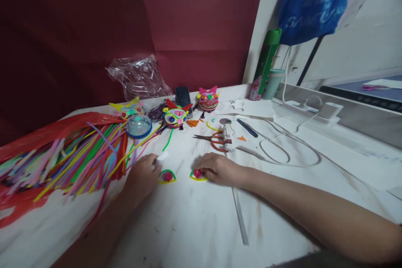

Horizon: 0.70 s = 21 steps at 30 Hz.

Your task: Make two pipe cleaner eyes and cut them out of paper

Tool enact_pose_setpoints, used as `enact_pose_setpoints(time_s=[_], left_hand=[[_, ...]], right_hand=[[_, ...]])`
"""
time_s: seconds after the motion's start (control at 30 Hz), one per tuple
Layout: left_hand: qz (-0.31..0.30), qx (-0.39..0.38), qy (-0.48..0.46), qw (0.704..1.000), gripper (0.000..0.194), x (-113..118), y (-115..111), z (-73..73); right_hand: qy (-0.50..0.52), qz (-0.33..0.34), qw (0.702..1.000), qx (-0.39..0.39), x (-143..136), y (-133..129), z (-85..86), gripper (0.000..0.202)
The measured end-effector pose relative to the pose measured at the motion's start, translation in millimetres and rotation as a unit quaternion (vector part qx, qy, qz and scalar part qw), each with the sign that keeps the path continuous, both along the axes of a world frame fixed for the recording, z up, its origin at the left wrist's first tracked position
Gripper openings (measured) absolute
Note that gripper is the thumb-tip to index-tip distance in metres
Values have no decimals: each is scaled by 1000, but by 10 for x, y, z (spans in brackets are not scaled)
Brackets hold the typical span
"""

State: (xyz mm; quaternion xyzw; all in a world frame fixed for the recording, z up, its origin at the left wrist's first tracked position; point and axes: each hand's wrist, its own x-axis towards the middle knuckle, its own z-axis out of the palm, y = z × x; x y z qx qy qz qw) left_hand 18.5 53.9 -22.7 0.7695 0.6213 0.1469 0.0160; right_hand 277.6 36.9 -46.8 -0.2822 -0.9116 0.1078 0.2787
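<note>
My left hand (143, 175) is closed around a small white piece (162, 158) that sticks out past its fingertips; what it is I cannot make out. Just beside those fingers lies an eye-shaped craft piece (168, 176) with a green and yellow outline and a red centre. A matching eye-shaped piece (197, 173) lies to the right, partly covered by the curled fingers of my right hand (220, 168), which pinch its right side. Orange-handled scissors (216, 140) and a white glue gun (228, 132) are beyond my right hand.
Colourful pipe cleaners (91, 155) spread from a red bag at left. Decorated animal heads (175, 117), a clear-domed container (138, 126) and a phone (183, 97) stand behind. A metal ruler-like strip (240, 217) passes under my right arm. A white cable (301, 140) loops at right.
</note>
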Motion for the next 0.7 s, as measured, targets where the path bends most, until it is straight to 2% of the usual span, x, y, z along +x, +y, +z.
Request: enact_pose_setpoints(time_s=[0.1,0.23,0.53,0.7], left_hand=[[-2,5,-6,1000,18,-17,7,-8],[-6,13,-6,1000,19,-21,6,-15],[5,8,-3,1000,21,27,-20,14],[-11,3,-19,1000,18,19,-22,-26]], right_hand=[[21,-13,1000,-17,9,6,2,38],[-10,7,1000,10,5,-1,-1,31],[-15,-11,1000,10,11,-20,11,30],[-33,-5,999,43,26,-16,6,25]])
